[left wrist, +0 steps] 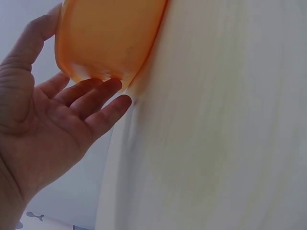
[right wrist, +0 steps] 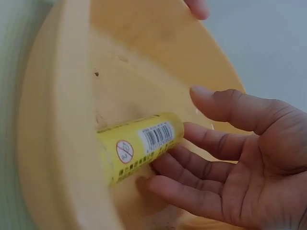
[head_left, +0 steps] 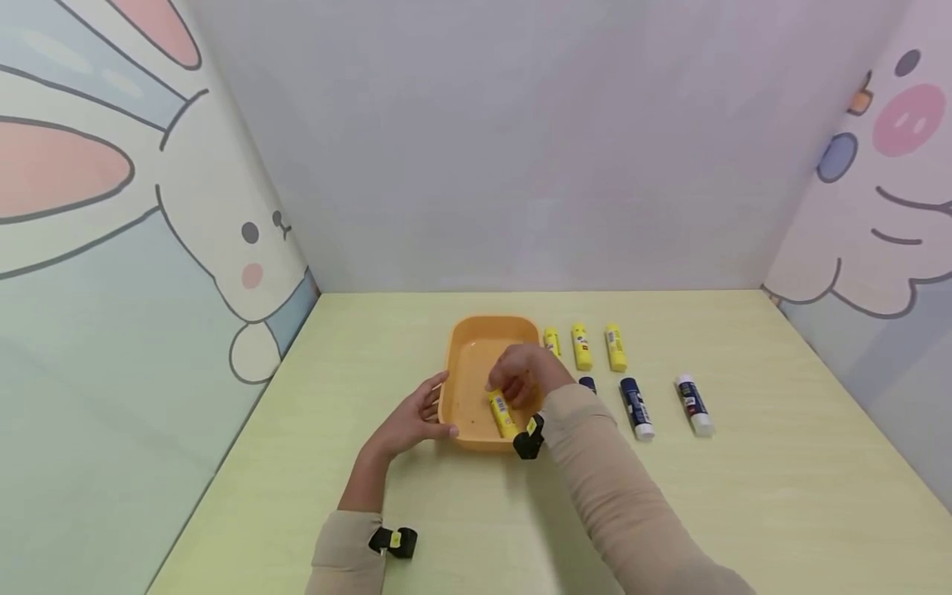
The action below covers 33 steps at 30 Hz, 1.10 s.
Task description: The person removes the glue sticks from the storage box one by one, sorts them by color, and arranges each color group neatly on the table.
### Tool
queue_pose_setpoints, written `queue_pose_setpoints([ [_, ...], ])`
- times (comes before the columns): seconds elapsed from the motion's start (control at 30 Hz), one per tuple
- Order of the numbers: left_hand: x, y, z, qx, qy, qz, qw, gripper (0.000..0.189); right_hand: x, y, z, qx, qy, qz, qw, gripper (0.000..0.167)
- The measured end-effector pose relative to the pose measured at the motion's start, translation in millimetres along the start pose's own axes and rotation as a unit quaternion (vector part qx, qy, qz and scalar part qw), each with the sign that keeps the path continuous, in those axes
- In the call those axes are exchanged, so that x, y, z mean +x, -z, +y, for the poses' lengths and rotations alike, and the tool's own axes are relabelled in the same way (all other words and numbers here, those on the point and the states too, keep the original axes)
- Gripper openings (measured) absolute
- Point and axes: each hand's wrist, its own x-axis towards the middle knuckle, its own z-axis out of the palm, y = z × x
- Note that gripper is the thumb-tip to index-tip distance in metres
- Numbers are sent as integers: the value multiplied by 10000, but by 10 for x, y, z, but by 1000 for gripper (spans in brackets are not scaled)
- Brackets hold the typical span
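My left hand holds the near-left corner of an orange plastic tray, thumb at the rim and fingers against the outer wall, as the left wrist view shows from below. Inside the tray lies one yellow glue stick, tilted, with a barcode label. My right hand reaches over the tray's right side. Its fingers are loosely bent beside the far end of the glue stick, and in the right wrist view the thumb stands apart from it.
To the tray's right, yellow glue sticks lie in a row. Closer are dark blue glue sticks, one partly hidden by the right arm, and a white-capped one. A pale wall stands behind the table.
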Motion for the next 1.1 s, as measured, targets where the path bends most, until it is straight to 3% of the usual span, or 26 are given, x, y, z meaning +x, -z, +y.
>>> queue_pose_setpoints([
  [0.23,16,10,14,10,42,-55,10000,94,2,-21,4,-797,86,-307,9963,25],
  [0.47,-22,-31,36,124,83,128,9998,93,-45,-78,3,-1160,-346,-310,9922,30],
  [0.6,-77,-55,191,52,67,-11,10000,96,-12,-96,20,-1508,-243,-293,9878,26],
  [0.73,-112,-70,288,-16,92,-107,9999,98,-15,-84,36,-1284,-128,-319,9911,25],
  [0.93,-41,-52,122,-5,138,6,9999,95,-93,31,8,-714,650,-695,9929,12],
  [1.1,-15,-37,41,85,143,190,9997,95,-178,127,-20,-262,1071,-754,9910,19],
])
